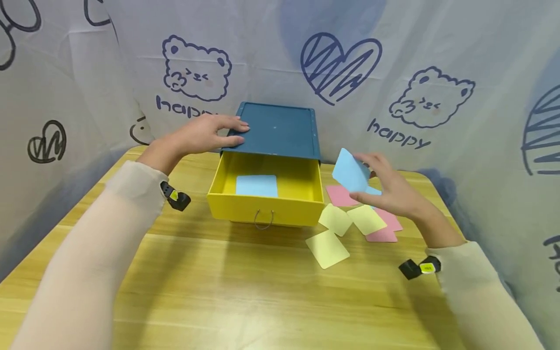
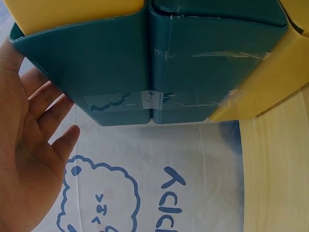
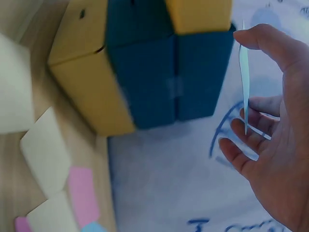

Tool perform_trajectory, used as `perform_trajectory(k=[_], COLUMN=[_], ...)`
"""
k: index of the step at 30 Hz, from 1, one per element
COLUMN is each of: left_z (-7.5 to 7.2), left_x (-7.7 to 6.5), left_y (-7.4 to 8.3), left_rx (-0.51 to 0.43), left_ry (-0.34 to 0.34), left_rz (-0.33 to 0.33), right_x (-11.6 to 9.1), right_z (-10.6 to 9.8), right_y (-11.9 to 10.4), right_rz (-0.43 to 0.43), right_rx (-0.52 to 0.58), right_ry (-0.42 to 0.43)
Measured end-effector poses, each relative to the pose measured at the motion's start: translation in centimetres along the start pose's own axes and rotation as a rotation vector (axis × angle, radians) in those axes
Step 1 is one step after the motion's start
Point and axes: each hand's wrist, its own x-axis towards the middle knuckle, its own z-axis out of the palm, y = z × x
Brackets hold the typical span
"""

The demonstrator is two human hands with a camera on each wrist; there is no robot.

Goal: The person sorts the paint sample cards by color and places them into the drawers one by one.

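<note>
A drawer cabinet (image 1: 275,129) with a dark teal top stands at the back of the table, its yellow drawer (image 1: 232,208) pulled out. Inside lies a light blue paper card (image 1: 256,185). My left hand (image 1: 202,134) rests on the top's left edge, fingers extended; in the left wrist view that hand (image 2: 29,150) lies along the teal side. Right of the cabinet, my right hand (image 1: 393,187) pinches another light blue paper card (image 1: 350,170) between thumb and fingers, above the table. The right wrist view shows this card (image 3: 244,87) edge-on.
Right of the drawer lie several pale yellow paper cards (image 1: 327,249) and pink paper cards (image 1: 341,196), some overlapping. A blue card (image 1: 374,191) shows partly behind the right hand. The wooden table (image 1: 262,291) backs onto a printed curtain (image 1: 271,58). A wire handle (image 1: 264,227) hangs on the drawer front.
</note>
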Motion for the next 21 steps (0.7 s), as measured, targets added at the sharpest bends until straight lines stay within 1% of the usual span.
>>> perform_trajectory(k=[6,9,12,15,21], left_z=[0.0,-0.2,-0.4,-0.6,-0.7], left_x=[0.1,0.2,0.3,0.3,0.3], left_y=[0.2,0.2,0.3,0.4,0.4], left_rx=[0.01,0.011,0.009,0.009,0.004], left_ry=[0.003,-0.008,-0.021,-0.033,-0.049], left_rz=[0.005,0.012,0.009,-0.001,-0.024], right_x=[0.3,0.9,1.7,2.5,3.8], right_z=[-0.3,-0.1,0.0,-0.1,-0.1], right_y=[-3.1,-4.5,-5.6,-6.5,-8.4], right_rz=[-0.127,-0.199,-0.244,-0.252,-0.225], right_rx=[-0.01,-0.003,-0.017,-0.052,-0.127], right_ry=[0.031,0.026,0.004,-0.031,-0.102])
